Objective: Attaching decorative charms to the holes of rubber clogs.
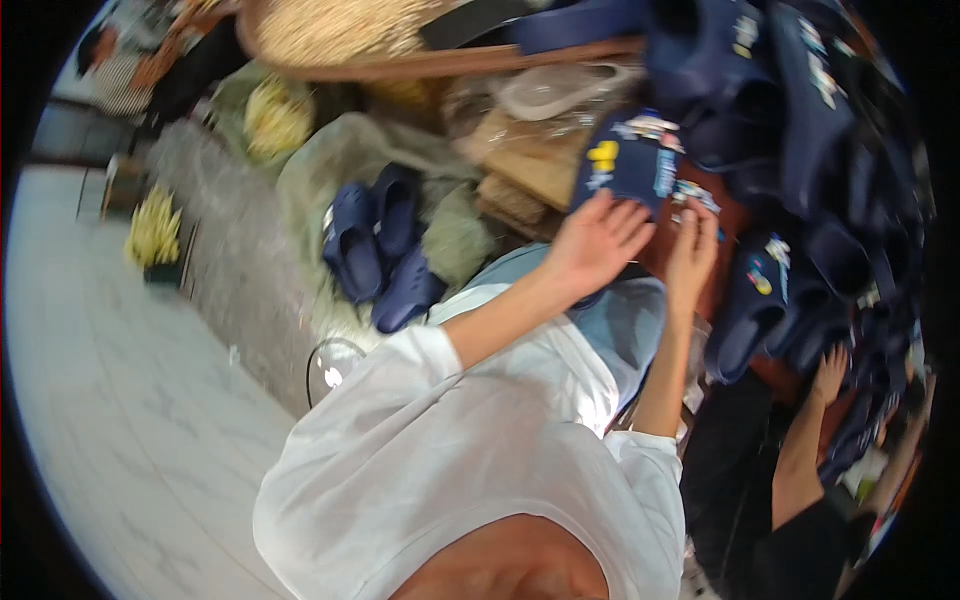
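Note:
A navy clog (pixel 630 165) lies in front of me, with yellow, white and light-blue shoe charms on its upper. My left hand (pixel 606 243) reaches over its near end, fingers stretched out and touching it; they are not wrapped round it. Just to the right, my right hand (pixel 690 262) has its thumb and fingers closed at a small cluster of colourful shoe charms (pixel 690 197). What exactly sits between these fingertips is too small to make out. Another navy clog (pixel 750 305) with charms lies right of my right hand.
Many navy clogs (pixel 830 130) crowd the table's right side. A co-worker's hand (pixel 830 372) touches clogs there. Beyond my hands are a rimmed tray (pixel 400 68) of straw-coloured pieces and a pale sole-shaped piece (pixel 560 92) in clear plastic. Several navy clogs (pixel 355 255) lie on sacking at left.

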Tool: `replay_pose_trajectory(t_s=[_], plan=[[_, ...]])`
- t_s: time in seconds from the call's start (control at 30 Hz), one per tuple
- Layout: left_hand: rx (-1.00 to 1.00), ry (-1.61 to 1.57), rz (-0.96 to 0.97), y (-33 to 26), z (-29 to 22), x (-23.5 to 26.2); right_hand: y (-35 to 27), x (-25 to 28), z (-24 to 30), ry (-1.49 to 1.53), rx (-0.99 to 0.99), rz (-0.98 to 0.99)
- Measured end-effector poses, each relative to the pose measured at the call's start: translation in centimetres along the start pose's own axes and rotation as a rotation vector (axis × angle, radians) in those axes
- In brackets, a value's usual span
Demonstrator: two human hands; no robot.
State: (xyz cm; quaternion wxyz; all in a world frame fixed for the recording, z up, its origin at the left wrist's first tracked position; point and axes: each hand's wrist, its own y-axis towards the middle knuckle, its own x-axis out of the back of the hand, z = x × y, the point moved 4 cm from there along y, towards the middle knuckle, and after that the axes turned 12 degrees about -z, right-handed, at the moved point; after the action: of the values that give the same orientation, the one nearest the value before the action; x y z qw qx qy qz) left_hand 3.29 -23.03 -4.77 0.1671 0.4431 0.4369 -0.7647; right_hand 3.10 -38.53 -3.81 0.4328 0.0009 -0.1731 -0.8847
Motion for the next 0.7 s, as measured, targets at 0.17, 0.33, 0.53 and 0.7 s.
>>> replay_pose_trajectory(t_s=[0.17,0.33,0.53,0.7], plan=[[-0.246,0.196,0.046,0.1,-0.2,-0.6,1.2,-2.3,-0.7,-0.074,-0.011,0.100],[-0.536,0.671,-0.004,-4.1,-1.1,1.1,1.6,-3.5,-1.0,-0.130,0.053,0.117],[-0.986,1.123,0.099,-7.5,-1.6,1.4,3.0,-4.1,-0.8,-0.240,-0.144,0.073],[-1.634,1.480,0.207,-7.9,-2.9,-4.3,4.1,-4.3,-2.6,-0.298,-0.181,0.070]])
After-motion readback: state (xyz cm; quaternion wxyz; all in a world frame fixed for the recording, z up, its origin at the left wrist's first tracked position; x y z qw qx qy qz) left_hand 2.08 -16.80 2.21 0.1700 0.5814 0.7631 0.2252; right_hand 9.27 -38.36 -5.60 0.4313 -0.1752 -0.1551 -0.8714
